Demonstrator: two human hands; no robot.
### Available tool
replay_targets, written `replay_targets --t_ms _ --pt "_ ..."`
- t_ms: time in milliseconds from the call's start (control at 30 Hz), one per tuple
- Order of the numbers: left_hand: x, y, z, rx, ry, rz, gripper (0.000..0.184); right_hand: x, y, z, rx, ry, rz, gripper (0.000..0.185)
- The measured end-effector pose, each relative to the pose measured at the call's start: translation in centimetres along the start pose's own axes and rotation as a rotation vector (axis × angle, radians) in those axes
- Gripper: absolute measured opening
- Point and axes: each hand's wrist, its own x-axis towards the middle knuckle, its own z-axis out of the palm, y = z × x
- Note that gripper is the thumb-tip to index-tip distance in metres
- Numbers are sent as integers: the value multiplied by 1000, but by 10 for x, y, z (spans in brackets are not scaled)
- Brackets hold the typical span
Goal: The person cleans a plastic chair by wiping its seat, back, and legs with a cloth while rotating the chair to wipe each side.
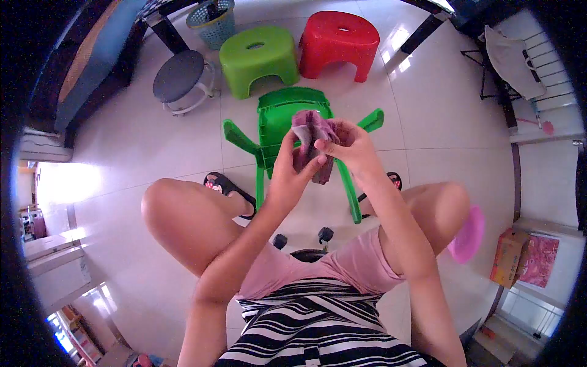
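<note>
A mauve folded cloth [315, 131] with a paler patch is held up in front of me, above a small green plastic chair [290, 98]. My left hand [291, 164] grips its left side, fingers behind and thumb in front. On the right side, my right hand [353, 150] pinches the fabric between thumb and fingers. Both thumbs are close together near the middle of the cloth. Part of it hangs below the hands, and its exact kind is hard to make out.
A light green stool [258, 58], a red stool [339, 43], a grey round stool [178, 76] and a blue basket [212, 27] stand beyond the chair. A pink round object [468, 235] lies by my right knee, with a cardboard box [509, 257] farther right.
</note>
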Motion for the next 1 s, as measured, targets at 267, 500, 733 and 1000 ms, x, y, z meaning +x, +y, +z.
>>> replay_targets --t_ms 267,500,733,1000 --pt "18 -8 -13 -303 142 -217 36 1 -1 -8 285 119 188 33" --pt "15 -1 -17 -422 146 -276 37 -2 3 -4 390 69 386 48" --pt "16 4 -26 -241 68 -368 35 -9 24 6 374 -121 301 53" --pt "-3 29 -77 88 118 -14 37 5 34 2 291 123 179 51"
